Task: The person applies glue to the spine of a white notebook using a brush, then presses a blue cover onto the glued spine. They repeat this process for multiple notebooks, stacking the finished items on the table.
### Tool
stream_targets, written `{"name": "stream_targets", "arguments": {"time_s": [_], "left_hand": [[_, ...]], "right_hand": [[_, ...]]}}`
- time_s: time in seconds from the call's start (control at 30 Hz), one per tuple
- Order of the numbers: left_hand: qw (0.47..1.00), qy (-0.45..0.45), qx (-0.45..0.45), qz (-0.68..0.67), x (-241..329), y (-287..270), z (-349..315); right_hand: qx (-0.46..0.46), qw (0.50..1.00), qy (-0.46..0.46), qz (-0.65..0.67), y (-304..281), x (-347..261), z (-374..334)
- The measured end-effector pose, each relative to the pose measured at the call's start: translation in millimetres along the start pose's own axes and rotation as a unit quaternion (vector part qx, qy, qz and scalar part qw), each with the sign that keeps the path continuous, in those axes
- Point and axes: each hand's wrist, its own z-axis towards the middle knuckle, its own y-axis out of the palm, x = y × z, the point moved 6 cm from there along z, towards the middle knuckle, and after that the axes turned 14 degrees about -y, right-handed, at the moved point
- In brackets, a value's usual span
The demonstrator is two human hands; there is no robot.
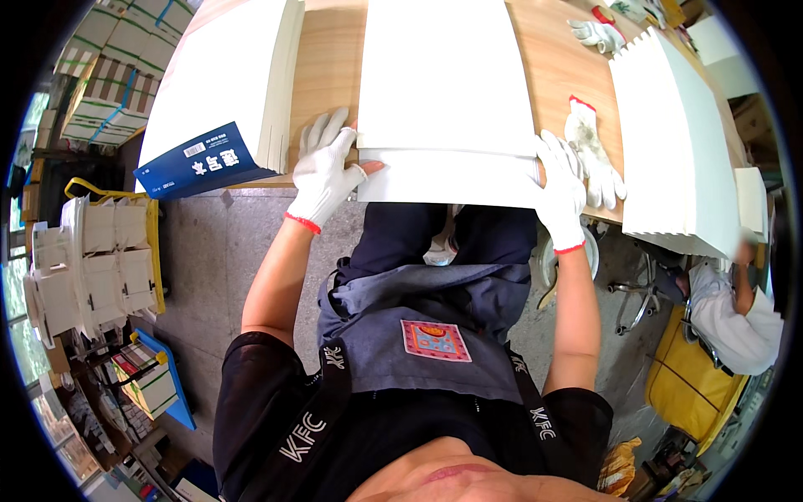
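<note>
A tall stack of white paper (443,75) lies before me on the wooden table. At its near end a white paper section (447,177) sits across the table's front edge. My left hand (324,167), in a white glove with a red cuff and bare thumb tip, pinches this section's left end, thumb on top, its other fingers stretched along the stack's side. At the right end my right hand (560,188), gloved alike, grips the section's edge; its fingers are partly hidden. A blue-covered pad (201,159) lies at the front of the left stack.
Another white stack (222,75) is at left, and a fanned stack (677,142) at right. Spare gloves (592,155) lie near my right hand. Loaded trolleys (100,251) stand on the left floor. A seated person (732,318) is at far right, near a yellow bundle (690,376).
</note>
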Motion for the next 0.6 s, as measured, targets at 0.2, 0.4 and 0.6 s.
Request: {"name": "stream_targets", "arguments": {"time_s": [0.2, 0.4, 0.6], "left_hand": [[0.999, 0.018, 0.048, 0.006, 25.8, -22.0, -1.3], [0.987, 0.132, -0.096, 0.003, 75.5, -29.0, -5.4], [0.98, 0.152, -0.124, 0.016, 74.5, -32.7, 1.0]], "right_hand": [[0.011, 1.0, 0.001, 0.002, -1.0, -0.7, -1.8], [0.0, 1.0, 0.003, -0.002, 1.8, -0.2, -2.6], [0.1, 0.991, 0.035, 0.075, -3.5, 6.0, -1.5]]}}
